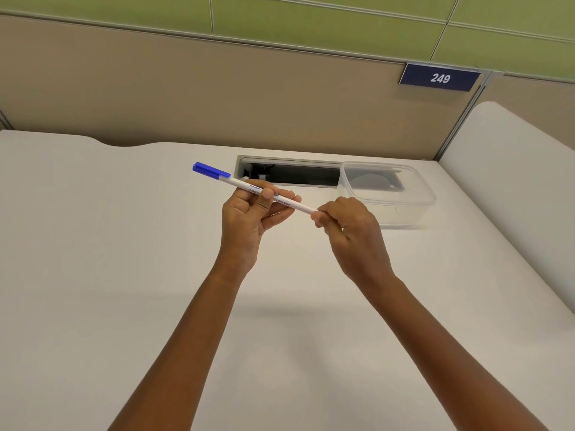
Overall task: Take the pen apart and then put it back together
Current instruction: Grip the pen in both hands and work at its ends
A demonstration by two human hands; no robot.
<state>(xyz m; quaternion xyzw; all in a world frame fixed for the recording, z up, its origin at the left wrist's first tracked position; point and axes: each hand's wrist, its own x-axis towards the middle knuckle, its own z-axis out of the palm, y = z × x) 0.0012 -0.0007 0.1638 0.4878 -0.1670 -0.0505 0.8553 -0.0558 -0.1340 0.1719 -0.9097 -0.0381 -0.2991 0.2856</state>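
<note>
Now my left hand (249, 213) pinches the pen (267, 194) mid-barrel, my right hand (348, 228) closed on its near end (blue cap (211, 170) pointing far-left).

Both hands raised above white desk (124, 275), holding pen (245, 184) between them. Pen white-barrelled, blue cap (211, 170) on far-left end, tilted down toward right. Left hand (252, 219) pinches barrel middle, thumb over printed text. Right hand (348, 231) closes fingertips around pen's right end; tip hidden. Behind hands: open cable slot (289, 174) in desk, clear plastic tub (389, 191) just right of it, overlapping slot's end. Beige partition (217, 94) behind, blue plate (439, 78) reading 249.
</note>
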